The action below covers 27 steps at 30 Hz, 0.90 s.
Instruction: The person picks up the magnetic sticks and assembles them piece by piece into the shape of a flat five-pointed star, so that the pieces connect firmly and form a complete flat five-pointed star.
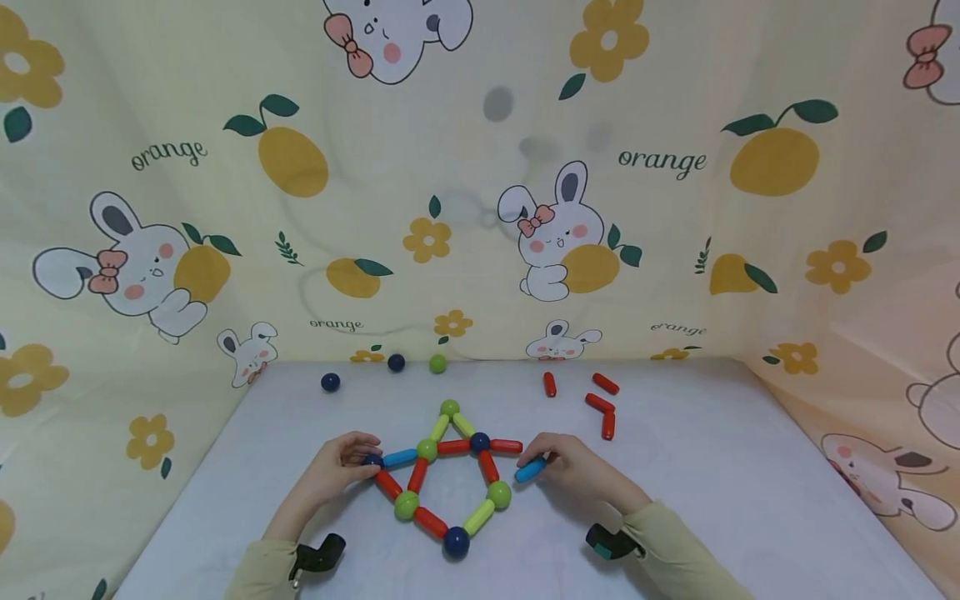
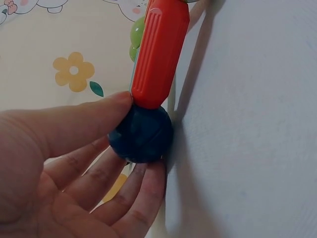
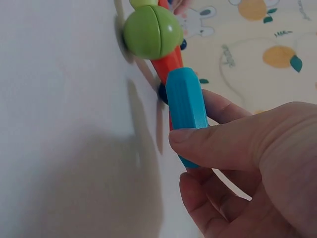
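My left hand (image 1: 337,467) pinches a dark blue ball (image 2: 142,134) at the left corner of a flat figure built from rods and balls. From that ball run a blue rod (image 1: 400,458) and a red rod (image 2: 162,52). Between thumb and fingers, my right hand (image 1: 581,468) holds a short blue rod (image 3: 185,101), just right of the figure and apart from it. Nearest to it are a light green ball (image 3: 152,32) and a red rod (image 1: 507,447) whose right end is free. Another dark blue ball (image 1: 456,542) forms the front corner; a green ball (image 1: 449,407) tops the back triangle.
Toward the back left lie two loose dark blue balls (image 1: 331,382) and a loose green ball (image 1: 437,363). Several loose red rods (image 1: 606,383) lie at the back right. A printed curtain (image 1: 465,275) hangs behind the white table (image 1: 712,467).
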{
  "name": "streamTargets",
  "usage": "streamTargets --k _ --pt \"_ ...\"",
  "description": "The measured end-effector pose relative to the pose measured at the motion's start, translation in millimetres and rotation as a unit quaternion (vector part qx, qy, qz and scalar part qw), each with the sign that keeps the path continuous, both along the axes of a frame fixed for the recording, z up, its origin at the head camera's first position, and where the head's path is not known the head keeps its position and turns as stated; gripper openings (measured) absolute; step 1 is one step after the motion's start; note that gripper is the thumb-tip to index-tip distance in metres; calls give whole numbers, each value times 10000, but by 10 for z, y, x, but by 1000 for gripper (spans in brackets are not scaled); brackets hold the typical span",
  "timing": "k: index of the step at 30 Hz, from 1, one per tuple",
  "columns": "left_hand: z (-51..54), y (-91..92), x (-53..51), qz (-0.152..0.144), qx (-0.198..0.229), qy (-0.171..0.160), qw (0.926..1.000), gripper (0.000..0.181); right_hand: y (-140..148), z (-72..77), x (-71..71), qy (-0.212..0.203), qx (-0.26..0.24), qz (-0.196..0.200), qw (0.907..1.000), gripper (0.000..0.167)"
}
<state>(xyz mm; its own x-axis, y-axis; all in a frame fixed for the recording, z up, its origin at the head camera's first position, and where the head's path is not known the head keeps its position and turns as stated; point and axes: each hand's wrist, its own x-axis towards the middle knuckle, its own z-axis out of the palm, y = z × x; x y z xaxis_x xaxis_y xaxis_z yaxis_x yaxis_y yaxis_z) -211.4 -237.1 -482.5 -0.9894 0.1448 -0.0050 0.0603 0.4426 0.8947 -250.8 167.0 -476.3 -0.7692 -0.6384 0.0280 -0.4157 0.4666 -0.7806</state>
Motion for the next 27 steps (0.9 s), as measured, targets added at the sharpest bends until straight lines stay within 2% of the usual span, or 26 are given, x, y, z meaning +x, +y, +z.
streamTargets --k 5,12,18,23,27 --pt "-6 -3 -9 -44 2 -14 10000 37 -48 -26 26 -165 0 -25 9999 25" --pt "-31 -9 -17 32 -21 -32 10000 38 -87 -71 38 -139 -55 71 9999 25" --pt "-46 -8 -22 31 12 -33 10000 38 -98 -90 35 -396 -136 63 9991 27" --pt "-15 6 -9 44 30 -69 10000 38 -56 -7 58 -589 -171 -213 9979 27" --pt "19 9 14 7 49 -62 10000 39 13 100 97 -494 -248 -495 9972 24"
